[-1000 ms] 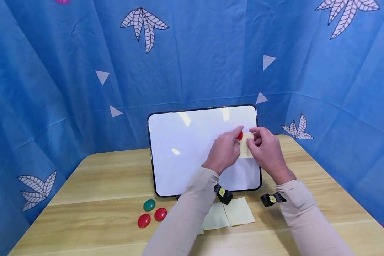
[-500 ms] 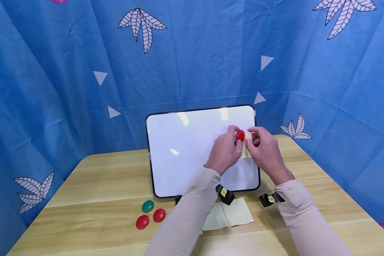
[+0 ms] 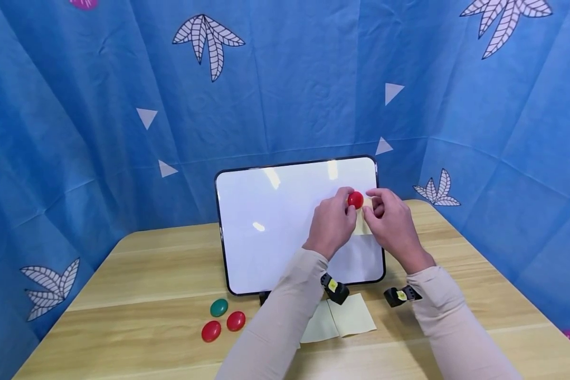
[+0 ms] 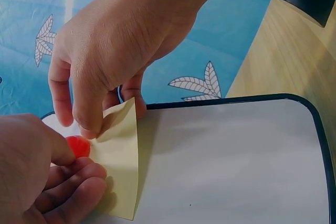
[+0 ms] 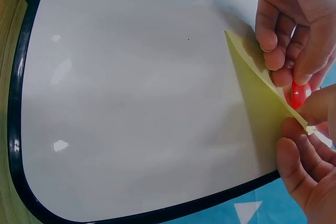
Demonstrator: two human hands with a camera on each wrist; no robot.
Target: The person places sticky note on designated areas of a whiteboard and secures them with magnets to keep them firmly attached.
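Observation:
On the right part of a whiteboard (image 3: 266,227), a yellow paper note (image 4: 118,171) stands partly lifted off the surface. My right hand (image 3: 396,224) pinches the note near its upper edge between thumb and fingers. Close beside it, my left hand (image 3: 331,224) holds a round red magnet (image 3: 355,200) between thumb and index finger, at the note's upper left. In the left wrist view, the magnet shows between the fingertips of both hands, overlapping the note's edge. The right wrist view has the note bowed away from the board, its shadow falling underneath.
Two red magnets (image 3: 211,331) and a green magnet (image 3: 219,307) lie on the wooden table (image 3: 138,295) at left front. Pale yellow notes (image 3: 352,315) lie before the board, partly under the left forearm. A blue patterned curtain (image 3: 304,79) hangs behind.
The left index finger has drawn back from reaching past the magnet to pinching its side, so more red shows. The magnet turned slightly to face the camera. The right hand keeps its grip.

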